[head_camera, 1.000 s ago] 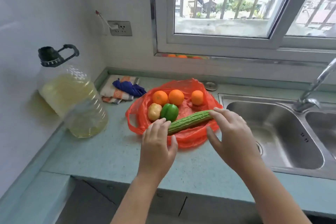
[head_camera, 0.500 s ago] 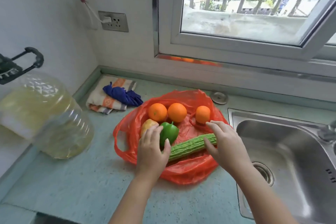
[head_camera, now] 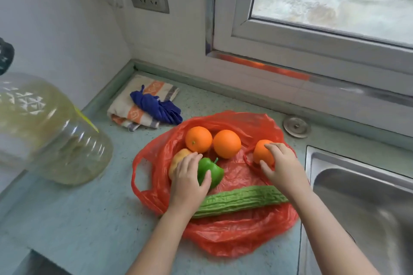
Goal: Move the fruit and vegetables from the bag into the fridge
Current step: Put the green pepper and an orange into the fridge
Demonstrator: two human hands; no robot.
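A red plastic bag (head_camera: 237, 236) lies spread open on the counter. On it sit two oranges (head_camera: 198, 142) (head_camera: 227, 143) at the back, a third orange (head_camera: 261, 152) to the right, a green pepper (head_camera: 212, 169), a potato (head_camera: 178, 159) and a long bitter gourd (head_camera: 241, 200) across the front. My left hand (head_camera: 190, 182) curls over the green pepper, with the thumb on its front and the fingers between pepper and potato. My right hand (head_camera: 282, 168) wraps around the right orange. No fridge is in view.
A large oil jug (head_camera: 44, 131) stands at the left. Folded cloths (head_camera: 145, 105) lie in the back corner by the wall. A steel sink (head_camera: 366, 203) is at the right, a round metal plug (head_camera: 296, 127) behind the bag, and a window above.
Both hands moved forward past the gourd: the left one from beside the pepper onto it, the right one from the gourd's end onto the right orange. The camera came closer.
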